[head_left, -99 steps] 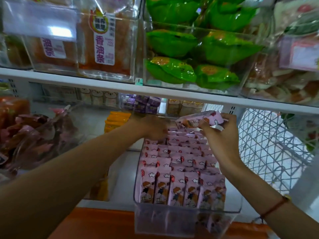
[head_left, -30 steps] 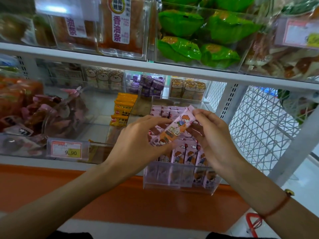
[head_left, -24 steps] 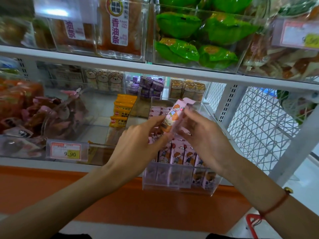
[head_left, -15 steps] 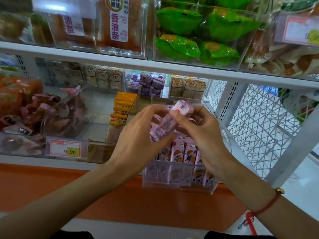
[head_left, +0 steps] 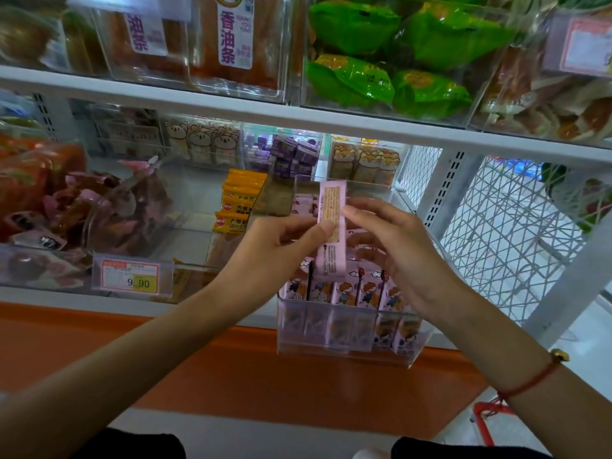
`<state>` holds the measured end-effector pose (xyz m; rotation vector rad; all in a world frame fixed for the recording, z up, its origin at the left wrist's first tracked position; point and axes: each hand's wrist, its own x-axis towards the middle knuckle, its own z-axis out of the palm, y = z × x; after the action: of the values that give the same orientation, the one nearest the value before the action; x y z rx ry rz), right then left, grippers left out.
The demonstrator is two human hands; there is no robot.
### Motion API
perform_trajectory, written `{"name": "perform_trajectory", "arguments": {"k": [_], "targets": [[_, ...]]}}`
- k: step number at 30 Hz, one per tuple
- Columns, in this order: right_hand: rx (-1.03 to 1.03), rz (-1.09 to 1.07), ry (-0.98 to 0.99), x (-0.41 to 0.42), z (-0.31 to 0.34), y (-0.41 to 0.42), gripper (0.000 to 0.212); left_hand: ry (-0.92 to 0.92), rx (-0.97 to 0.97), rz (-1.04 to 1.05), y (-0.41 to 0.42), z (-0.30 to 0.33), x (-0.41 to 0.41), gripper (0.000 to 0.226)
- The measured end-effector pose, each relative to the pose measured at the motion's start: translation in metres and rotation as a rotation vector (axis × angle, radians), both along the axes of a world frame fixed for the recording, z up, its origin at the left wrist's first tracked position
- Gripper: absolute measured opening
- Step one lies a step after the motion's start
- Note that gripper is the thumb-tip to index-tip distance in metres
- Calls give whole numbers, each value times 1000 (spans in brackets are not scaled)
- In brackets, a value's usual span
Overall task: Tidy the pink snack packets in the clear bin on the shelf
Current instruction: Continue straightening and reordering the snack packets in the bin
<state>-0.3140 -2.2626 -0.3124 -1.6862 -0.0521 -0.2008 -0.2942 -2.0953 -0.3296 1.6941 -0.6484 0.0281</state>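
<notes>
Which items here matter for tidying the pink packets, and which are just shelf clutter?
In the job:
- pink snack packet, upright, pinched by left hand and right hand
- clear bin of standing pink packets

Just lying about:
- yellow packets
- green bags
- price tag
- purple boxes

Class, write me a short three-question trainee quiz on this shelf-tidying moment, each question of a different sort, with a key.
1. True or false: the held pink packet stands upright, printed back toward the camera.
2. Which hands hold it? A left hand only; B right hand only; C both.
3. Fill in: the price tag reads ____.

Key: 1 true; 2 C; 3 9.90. The packet is above the clear bin.
</notes>
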Motion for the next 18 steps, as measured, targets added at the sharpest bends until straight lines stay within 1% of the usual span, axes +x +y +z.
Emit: {"name": "perform_trajectory", "arguments": {"k": [2,5,6,8,9,12,14,16,18], "targets": [[-4,29,-26,1,0,0,33,-9,-9,7,1,0,1,27],[57,148,-140,-2,3,0,37,-110,-7,63,2,-1,0,31],[70,185,-190,-4,5,0,35,-158,-9,82,2,-2,-1,32],[75,219,-264,-7,7,0,21,-249,-6,100,2,-3,-4,32],[73,222,-285,-8,8,-1,18,-272,-13,99,2,-4,-5,31],[89,212,-297,-6,7,-3,17,-260,-48,71,0,-3,-7,32],[89,205,-287,-5,6,-4,21,-230,-46,59,-1,-3,-6,33],[54,203,-280,-5,6,-4,30,-165,-74,65,-2,-3,-5,34],[-84,180,-276,-6,4,-2,47,-73,-153,99,0,-2,-2,40]]}}
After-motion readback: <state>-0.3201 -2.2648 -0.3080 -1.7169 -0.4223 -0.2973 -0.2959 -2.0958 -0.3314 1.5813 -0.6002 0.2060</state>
